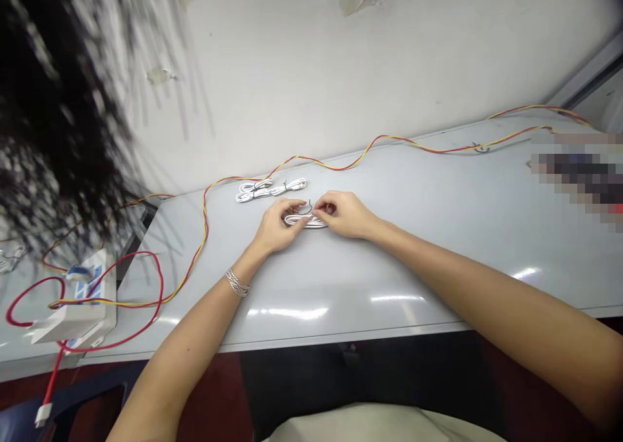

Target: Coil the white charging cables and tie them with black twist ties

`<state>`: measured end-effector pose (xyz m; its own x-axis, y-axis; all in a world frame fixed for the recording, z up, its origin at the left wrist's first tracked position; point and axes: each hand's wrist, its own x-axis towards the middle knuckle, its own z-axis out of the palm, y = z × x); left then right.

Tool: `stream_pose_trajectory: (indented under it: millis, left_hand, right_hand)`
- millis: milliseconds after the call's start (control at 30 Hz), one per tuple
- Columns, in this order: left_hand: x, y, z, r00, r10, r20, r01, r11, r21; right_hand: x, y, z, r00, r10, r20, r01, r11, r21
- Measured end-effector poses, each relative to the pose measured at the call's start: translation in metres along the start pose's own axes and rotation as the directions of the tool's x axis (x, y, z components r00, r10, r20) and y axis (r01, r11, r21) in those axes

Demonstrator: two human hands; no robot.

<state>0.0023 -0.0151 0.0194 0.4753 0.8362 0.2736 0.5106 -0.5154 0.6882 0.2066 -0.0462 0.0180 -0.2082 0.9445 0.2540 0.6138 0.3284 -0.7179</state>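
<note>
Cable [318, 224], white and wound into a slim bundle, lies between the two hands, on or just above the grey tabletop [418, 195], its long axis running side to side, roughly along the table's front edge; the left hand [277, 228] has its left end, thumb laid over the near side and fingers curled round behind, so that grip appears closed on the windings; the right hand [349, 215] meets the other end, thumb and fingertips drawn together near the upper edge, though whether they pinch the cable, the black twist tie [310, 207] or both I cannot tell; the tie curves up just beyond the bundle, on its wall side, in the gap between the two sets of fingertips, and its bend by the right fingertips makes that hand look the nearer to it; the cable itself is within reach of both equally, touching each; farther off, toward the wall, two tied white cable bundles [254, 193] lie side by side, apart from the hands, with a red-and-yellow twisted wire [341, 168] trailing behind them; a white power strip [107, 299] stands well to the left.
</note>
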Motion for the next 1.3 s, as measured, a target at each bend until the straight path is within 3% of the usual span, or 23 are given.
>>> stream_pose_trajectory:
  millis: [233,433,600,700,767,967,1100,1300]
  left_hand:
    - [-0.002,0.004,-0.003,0.999,0.019,-0.042,-0.014,0.994,0.107]
    - [-0.002,0.002,-0.001,0.992,-0.104,-0.069,0.112,0.987,0.119]
    - [-0.001,-0.001,-0.001,0.958,-0.190,-0.215,0.220,0.968,0.122]
    - [-0.001,0.002,-0.004,0.951,-0.265,-0.161,0.294,0.935,0.198]
    - [-0.001,0.006,-0.006,0.958,-0.270,-0.095,0.285,0.933,0.220]
    - [-0.005,0.016,-0.003,0.985,-0.174,-0.006,0.174,0.985,-0.004]
    - [-0.006,0.012,0.003,0.991,-0.133,0.030,0.136,0.961,-0.241]
    - [-0.005,0.006,0.007,0.995,-0.103,-0.008,0.096,0.948,-0.305]
  right_hand:
    - [0.000,-0.003,-0.003,0.997,0.064,0.031,-0.063,0.997,-0.038]
    - [0.001,-0.004,-0.003,0.991,0.128,-0.033,-0.128,0.992,0.018]
    - [0.002,0.001,-0.002,0.992,0.116,-0.044,-0.113,0.991,0.070]
    - [0.003,0.003,-0.001,0.992,0.116,-0.056,-0.105,0.980,0.171]
    - [0.003,0.002,0.002,0.991,0.115,-0.066,-0.091,0.951,0.296]
    - [0.000,-0.002,0.009,0.996,0.065,-0.063,-0.024,0.861,0.508]
    - [-0.004,-0.009,0.008,0.996,0.091,-0.006,-0.076,0.864,0.498]
    - [-0.003,-0.009,0.008,0.997,0.044,-0.062,-0.011,0.889,0.457]
